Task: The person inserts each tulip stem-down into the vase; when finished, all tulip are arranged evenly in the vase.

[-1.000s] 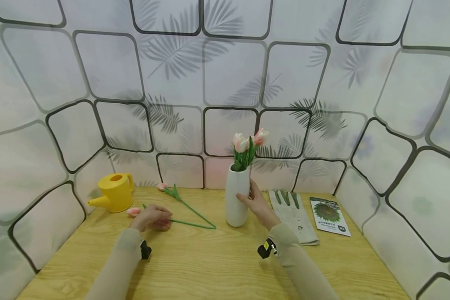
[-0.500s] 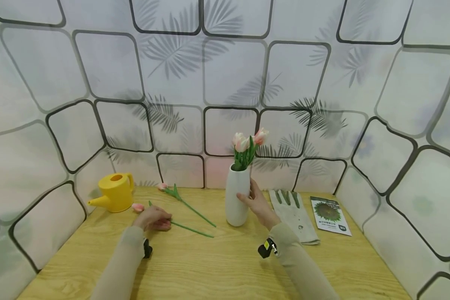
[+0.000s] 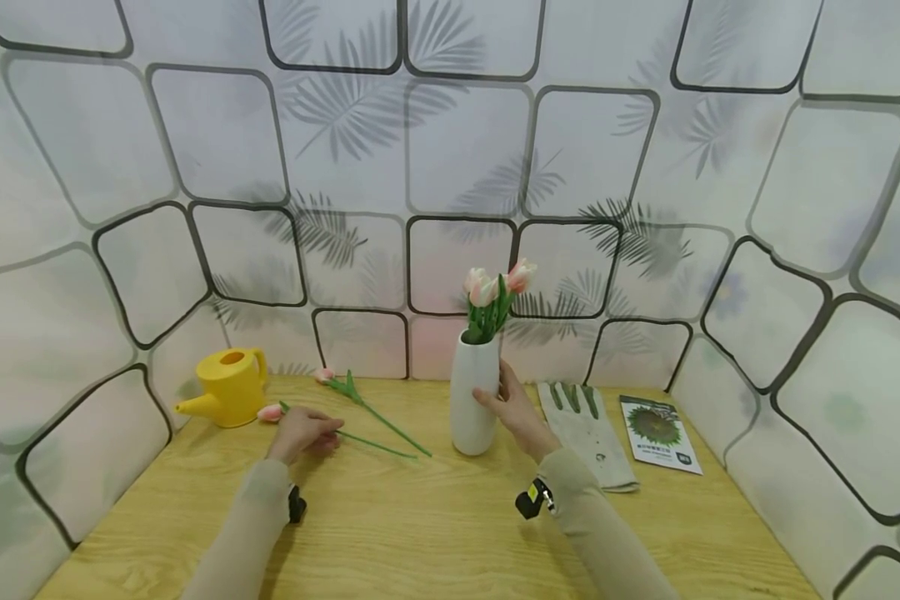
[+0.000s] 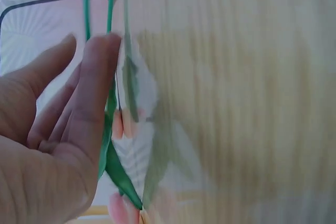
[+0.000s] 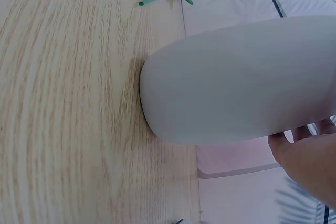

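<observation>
My left hand (image 3: 305, 432) lies over the stem of a pink tulip (image 3: 272, 412) at the left of the table. In the left wrist view its thumb stands apart from nearly straight fingers (image 4: 94, 85), and the green stem runs behind the fingertips. A second pink tulip (image 3: 351, 392) lies just beyond, its stem angled toward the vase. My right hand (image 3: 516, 410) grips the right side of an upright white vase (image 3: 471, 396), the thumb across its front. Several pink-and-white tulips (image 3: 484, 290) stand in it. The right wrist view shows the vase body (image 5: 226, 85) with its base on the table.
A yellow watering can (image 3: 232, 387) stands at the back left. Right of the vase lie a pale glove (image 3: 587, 437) with green fingertips and a seed packet (image 3: 656, 433) with a sunflower picture. Patterned fabric walls (image 3: 461, 167) enclose the wooden table (image 3: 405, 533).
The tulip under my left hand has shifted and turned; its stem end swung toward me, then partly back. My right hand and the vase have stayed in place.
</observation>
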`<state>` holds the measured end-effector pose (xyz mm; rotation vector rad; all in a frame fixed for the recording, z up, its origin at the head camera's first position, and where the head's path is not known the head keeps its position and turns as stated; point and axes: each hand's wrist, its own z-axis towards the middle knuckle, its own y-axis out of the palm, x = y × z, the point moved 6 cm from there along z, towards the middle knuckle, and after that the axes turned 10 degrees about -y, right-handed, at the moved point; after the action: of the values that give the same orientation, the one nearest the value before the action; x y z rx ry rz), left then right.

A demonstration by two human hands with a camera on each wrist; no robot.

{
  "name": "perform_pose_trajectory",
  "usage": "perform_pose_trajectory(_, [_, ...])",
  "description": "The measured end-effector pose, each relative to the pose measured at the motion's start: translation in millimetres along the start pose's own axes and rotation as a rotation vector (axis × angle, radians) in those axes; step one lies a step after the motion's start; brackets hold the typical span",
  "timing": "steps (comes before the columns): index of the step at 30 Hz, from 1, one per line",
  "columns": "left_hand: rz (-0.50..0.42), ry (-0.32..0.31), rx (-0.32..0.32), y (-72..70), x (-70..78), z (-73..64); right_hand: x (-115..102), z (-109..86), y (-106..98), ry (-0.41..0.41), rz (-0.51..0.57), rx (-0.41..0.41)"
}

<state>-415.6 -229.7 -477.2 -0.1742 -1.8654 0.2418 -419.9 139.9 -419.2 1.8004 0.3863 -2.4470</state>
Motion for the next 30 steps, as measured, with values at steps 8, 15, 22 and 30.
perform_pose_trajectory(8, [-0.117, 0.012, 0.184, -5.8, 6.1, 0.6, 0.6, -0.5, 0.1, -0.002, 0.002, -0.002])
perform_pose_trajectory(15, [-0.199, 0.039, 0.193, -2.0, 16.8, -3.5, -0.2, 0.0, -0.3, -0.006, 0.002, -0.005])
perform_pose_trajectory(22, [-0.319, 0.05, 0.213, 0.0, 26.1, -5.0, -0.8, 0.5, 0.0, -0.008, -0.002, -0.007])
perform_pose_trajectory(30, [-0.427, 0.116, 0.244, 3.4, 35.2, -8.7, 0.0, 1.0, 0.4, -0.011, -0.001, -0.009])
